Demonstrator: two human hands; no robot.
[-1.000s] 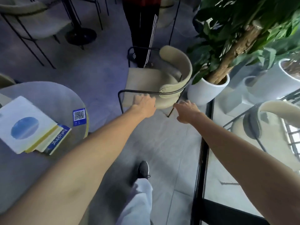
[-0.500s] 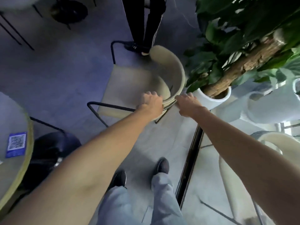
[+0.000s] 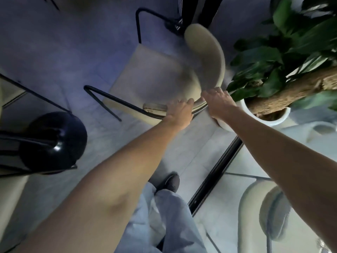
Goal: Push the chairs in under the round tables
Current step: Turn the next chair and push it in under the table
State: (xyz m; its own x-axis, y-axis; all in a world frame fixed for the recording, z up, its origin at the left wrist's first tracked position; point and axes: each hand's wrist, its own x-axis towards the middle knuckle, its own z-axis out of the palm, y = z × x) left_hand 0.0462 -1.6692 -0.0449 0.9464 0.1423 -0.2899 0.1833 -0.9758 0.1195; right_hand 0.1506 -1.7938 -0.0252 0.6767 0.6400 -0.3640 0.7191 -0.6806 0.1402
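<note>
A beige chair (image 3: 151, 73) with a curved padded back and thin black metal legs stands on the floor ahead of me, blurred by motion. My left hand (image 3: 179, 111) grips the near end of the backrest and its black frame. My right hand (image 3: 218, 102) is closed on the backrest's edge just to the right, beside the plant pot. The round table's black domed base (image 3: 54, 141) sits at the left; its top is out of view.
A white pot (image 3: 262, 117) with a large leafy plant stands right behind the chair. A glass wall with a black floor rail (image 3: 215, 172) runs along the right. A person's dark trouser legs (image 3: 197, 11) stand beyond the chair. Another chair's frame (image 3: 21, 88) is at far left.
I have stepped closer and look further down. Both hands went from reaching to gripping the backrest. The tabletop with its booklets has left the view; its base now shows.
</note>
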